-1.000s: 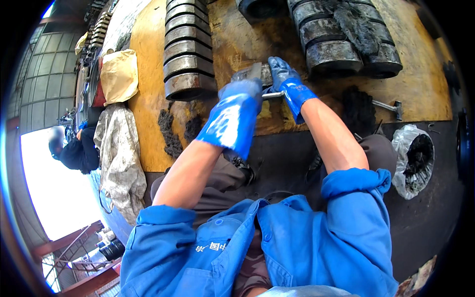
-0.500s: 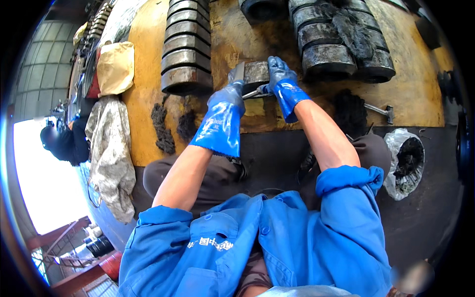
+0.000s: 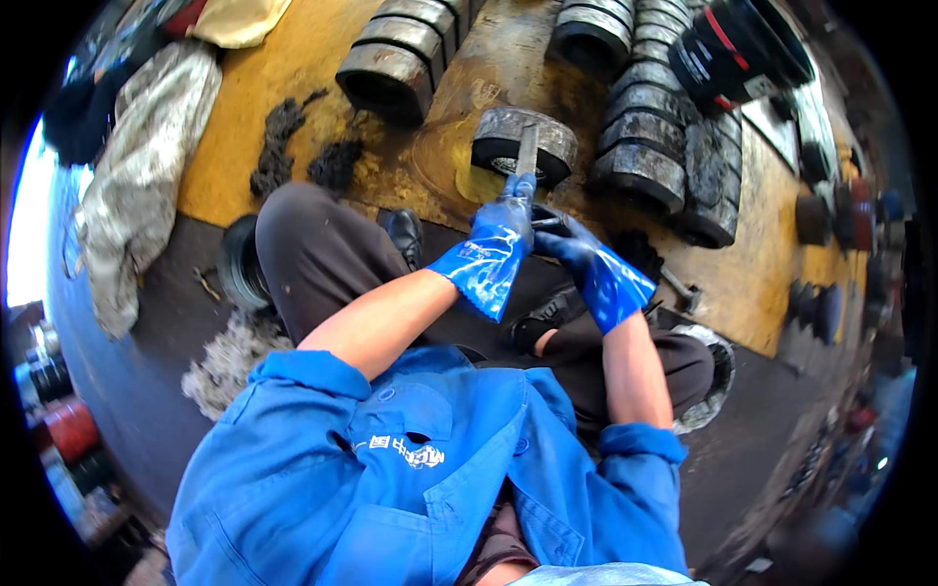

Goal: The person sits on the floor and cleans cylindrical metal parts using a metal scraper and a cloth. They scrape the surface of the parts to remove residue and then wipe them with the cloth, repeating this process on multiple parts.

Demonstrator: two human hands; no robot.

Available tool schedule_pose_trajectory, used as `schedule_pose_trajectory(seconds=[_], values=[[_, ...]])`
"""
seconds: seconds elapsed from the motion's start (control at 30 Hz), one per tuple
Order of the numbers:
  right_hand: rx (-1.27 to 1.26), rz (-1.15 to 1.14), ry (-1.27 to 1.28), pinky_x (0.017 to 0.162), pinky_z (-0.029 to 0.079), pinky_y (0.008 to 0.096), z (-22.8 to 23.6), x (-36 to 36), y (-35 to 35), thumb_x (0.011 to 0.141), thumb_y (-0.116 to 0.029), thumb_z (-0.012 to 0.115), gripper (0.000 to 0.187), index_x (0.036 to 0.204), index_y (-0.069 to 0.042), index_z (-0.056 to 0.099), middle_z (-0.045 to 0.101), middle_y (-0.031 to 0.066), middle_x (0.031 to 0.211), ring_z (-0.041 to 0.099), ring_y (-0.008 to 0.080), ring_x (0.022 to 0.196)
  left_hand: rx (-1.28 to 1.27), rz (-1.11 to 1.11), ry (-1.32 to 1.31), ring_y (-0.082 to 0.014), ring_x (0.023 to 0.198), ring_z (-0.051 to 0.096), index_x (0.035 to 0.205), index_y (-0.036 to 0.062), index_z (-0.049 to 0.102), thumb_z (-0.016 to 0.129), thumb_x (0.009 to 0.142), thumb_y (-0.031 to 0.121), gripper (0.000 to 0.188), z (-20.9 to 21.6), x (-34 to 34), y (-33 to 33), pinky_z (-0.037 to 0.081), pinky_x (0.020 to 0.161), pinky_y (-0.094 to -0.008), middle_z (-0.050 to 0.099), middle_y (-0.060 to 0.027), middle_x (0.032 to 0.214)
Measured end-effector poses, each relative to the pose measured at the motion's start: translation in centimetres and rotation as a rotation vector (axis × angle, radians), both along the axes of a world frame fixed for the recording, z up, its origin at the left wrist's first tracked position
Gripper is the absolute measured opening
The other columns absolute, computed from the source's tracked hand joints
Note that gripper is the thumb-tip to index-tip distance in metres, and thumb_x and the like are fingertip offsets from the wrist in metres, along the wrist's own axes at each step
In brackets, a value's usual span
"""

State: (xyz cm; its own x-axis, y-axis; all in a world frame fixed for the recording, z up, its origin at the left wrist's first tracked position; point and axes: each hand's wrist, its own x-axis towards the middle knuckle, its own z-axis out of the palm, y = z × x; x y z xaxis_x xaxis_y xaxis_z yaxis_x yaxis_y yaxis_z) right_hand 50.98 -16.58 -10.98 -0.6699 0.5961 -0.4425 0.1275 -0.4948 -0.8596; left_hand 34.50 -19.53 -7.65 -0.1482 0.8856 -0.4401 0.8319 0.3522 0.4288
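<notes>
My left hand [image 3: 503, 220], in a blue rubber glove, is closed around the lower part of a flat metal blade [image 3: 528, 151], perhaps a file or scraper. Its tip overlaps a thick round metal ring [image 3: 547, 132] with a dark underside, standing on the yellow board; whether they touch I cannot tell. Gloved alike, my right hand [image 3: 578, 246] is beside the left one, fingers bent around a dark part that I cannot make out. Both hands are over the near edge of the board, between my legs.
Rows of similar metal rings lie at the far left [image 3: 391, 68] and right [image 3: 640, 146]. A black bucket [image 3: 738, 49] stands at the far right. Dark rags [image 3: 278, 146] lie on the board, and a hammer-like tool [image 3: 681, 290] lies right of my hands. A stained cloth [image 3: 151, 176] hangs at left.
The view has turned and shifted. My hands have come off the metal ring, back toward my body and together. The blade now points away from me over the ring.
</notes>
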Motion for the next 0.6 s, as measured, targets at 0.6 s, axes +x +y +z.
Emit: schedule_pose_trajectory(seconds=[0.6], values=[[0.32, -0.123, -0.041, 0.105, 0.044, 0.0363, -0.4, 1.5, -1.5, 0.101, -0.027, 0.047, 0.053, 0.146, 0.002, 0.042, 0.054, 0.0157, 0.138, 0.053, 0.0251, 0.126, 0.019, -0.015, -1.303, -0.0206, 0.094, 0.067, 0.117, 0.0019, 0.065, 0.077, 0.07, 0.013, 0.05, -10.3, 1.1, 2.2, 0.052, 0.082, -0.0321, 0.071, -0.012, 0.098]])
